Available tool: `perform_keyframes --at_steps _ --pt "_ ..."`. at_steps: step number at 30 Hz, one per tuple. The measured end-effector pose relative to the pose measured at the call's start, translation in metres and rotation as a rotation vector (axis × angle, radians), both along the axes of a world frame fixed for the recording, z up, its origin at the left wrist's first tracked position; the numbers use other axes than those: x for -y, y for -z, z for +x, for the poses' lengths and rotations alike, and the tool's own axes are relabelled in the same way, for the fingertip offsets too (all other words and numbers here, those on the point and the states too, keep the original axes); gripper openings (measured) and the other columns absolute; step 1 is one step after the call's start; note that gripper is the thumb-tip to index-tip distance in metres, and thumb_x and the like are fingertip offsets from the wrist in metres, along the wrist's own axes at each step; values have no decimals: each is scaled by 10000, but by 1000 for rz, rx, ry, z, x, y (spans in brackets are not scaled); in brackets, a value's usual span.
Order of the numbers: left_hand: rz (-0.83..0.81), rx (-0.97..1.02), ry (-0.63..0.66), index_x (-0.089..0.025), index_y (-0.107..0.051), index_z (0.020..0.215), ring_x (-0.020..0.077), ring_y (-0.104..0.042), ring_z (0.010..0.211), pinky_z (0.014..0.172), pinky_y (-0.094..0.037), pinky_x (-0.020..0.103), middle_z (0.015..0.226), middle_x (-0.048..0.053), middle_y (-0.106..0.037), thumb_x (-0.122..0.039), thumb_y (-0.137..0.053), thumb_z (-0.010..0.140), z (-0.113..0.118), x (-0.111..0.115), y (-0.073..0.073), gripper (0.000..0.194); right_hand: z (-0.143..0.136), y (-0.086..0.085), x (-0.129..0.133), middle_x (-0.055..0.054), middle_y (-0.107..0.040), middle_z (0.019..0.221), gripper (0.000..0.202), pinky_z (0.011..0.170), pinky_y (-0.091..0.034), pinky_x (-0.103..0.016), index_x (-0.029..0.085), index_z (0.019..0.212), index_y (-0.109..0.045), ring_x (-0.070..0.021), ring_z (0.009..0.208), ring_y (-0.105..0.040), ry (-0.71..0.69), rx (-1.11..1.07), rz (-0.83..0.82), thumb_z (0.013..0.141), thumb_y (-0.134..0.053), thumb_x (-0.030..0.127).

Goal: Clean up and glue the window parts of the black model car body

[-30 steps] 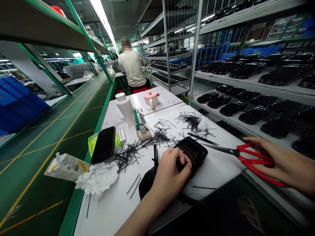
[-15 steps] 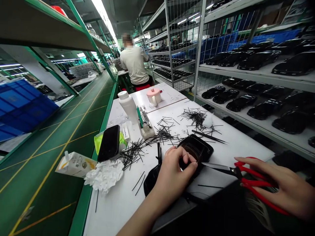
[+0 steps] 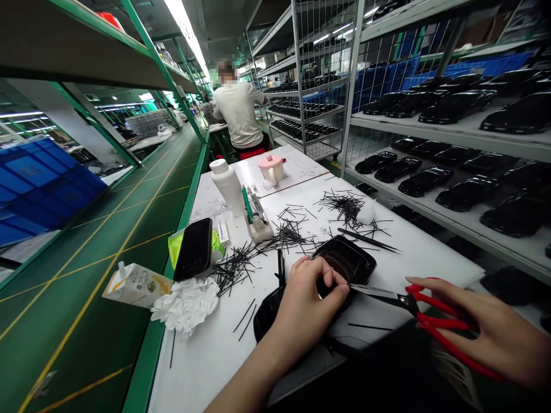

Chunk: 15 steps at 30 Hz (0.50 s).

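My left hand (image 3: 307, 298) is closed over a glossy black car body (image 3: 344, 258), its thumb and forefinger pinched together at the near side; what lies between them is too small to name. Red-handled scissors (image 3: 439, 315) are in my right hand (image 3: 486, 327), with fingers through the loops. The blade tips reach my left fingertips, close beside the car body. Under my left wrist another black part (image 3: 264, 315) shows partly. Thin black strips (image 3: 235, 267) lie in heaps on the white table (image 3: 202, 367). Black tweezers (image 3: 368, 240) rest behind the car body.
Left of the table runs a green conveyor (image 3: 99, 258). A drink carton (image 3: 135, 285), crumpled tissue (image 3: 187, 307), phone (image 3: 193, 249), white bottle (image 3: 228, 186) and pink-lidded cup (image 3: 271, 167) stand or lie around. Racks of black car bodies (image 3: 465, 192) line the right. A person (image 3: 241, 115) sits ahead.
The whole view has shifted slightly. The scissors' tips are a little nearer my left fingertips, and the handles look slightly closer together. My left hand keeps its pinch.
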<state>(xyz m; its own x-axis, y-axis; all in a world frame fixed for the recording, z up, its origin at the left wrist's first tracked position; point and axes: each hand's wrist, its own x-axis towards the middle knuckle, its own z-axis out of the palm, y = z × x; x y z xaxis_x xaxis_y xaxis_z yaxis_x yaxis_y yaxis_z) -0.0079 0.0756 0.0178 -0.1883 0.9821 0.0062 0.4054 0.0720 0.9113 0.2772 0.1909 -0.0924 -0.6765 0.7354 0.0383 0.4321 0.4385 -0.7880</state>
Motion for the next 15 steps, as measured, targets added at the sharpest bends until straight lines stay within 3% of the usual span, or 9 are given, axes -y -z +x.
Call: perform_keyframes --at_steps 4,15 --pt "5 -25 6 -236 -318 690 201 -542 897 1073 -273 457 848 -17 -697 -139 -618 825 0 0 0 343 4 5 -1 -56 -663 1289 605 931 -593 -314 335 1434 -491 -297 1120 -677 -47 -2 -67 868 -693 409" --pt "15 -40 25 -237 -311 688 195 -540 871 1093 -261 469 826 -27 -705 -127 -638 799 -1 -1 2 362 -4 1 1 -78 -656 1311 593 905 -601 -336 322 1408 -538 -319 1071 -700 -51 -24 -52 849 -708 421"
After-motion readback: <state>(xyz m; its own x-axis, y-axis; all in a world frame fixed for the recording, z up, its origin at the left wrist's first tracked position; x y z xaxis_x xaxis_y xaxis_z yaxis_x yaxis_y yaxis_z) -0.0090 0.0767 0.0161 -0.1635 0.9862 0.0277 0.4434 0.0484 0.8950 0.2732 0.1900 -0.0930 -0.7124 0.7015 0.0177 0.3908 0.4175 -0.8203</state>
